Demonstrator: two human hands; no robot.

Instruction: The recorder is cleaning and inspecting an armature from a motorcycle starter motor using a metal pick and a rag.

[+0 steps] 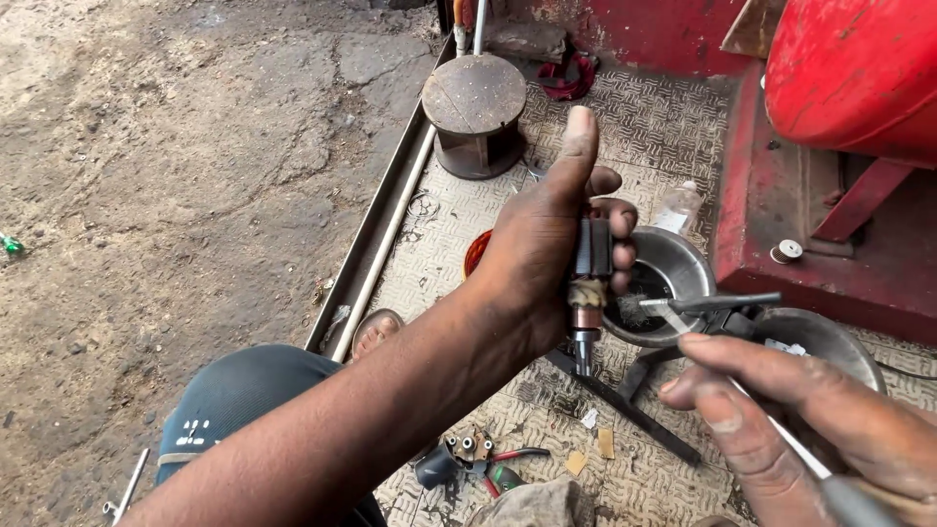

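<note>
My left hand (547, 244) grips a small motor armature (590, 283) upright, with its dark laminated core between the fingers, and the copper commutator and steel shaft pointing down. The thumb sticks up. My right hand (781, 420) at the lower right holds a thin metal tool (781, 434) like a pen, its flat tip (673, 314) reaching up and left to just right of the armature's commutator. Below the armature lies a dark metal stand (634, 410) on the patterned metal floor (547, 420).
Two steel bowls (673, 256) (825, 337) sit behind the hands. A round metal stool (475, 112) stands at the back. A red tank (859, 68) and red frame (781, 224) fill the right. Pliers and small parts (478, 459) lie near my knee (244, 400). Bare dirt ground (176, 176) lies left.
</note>
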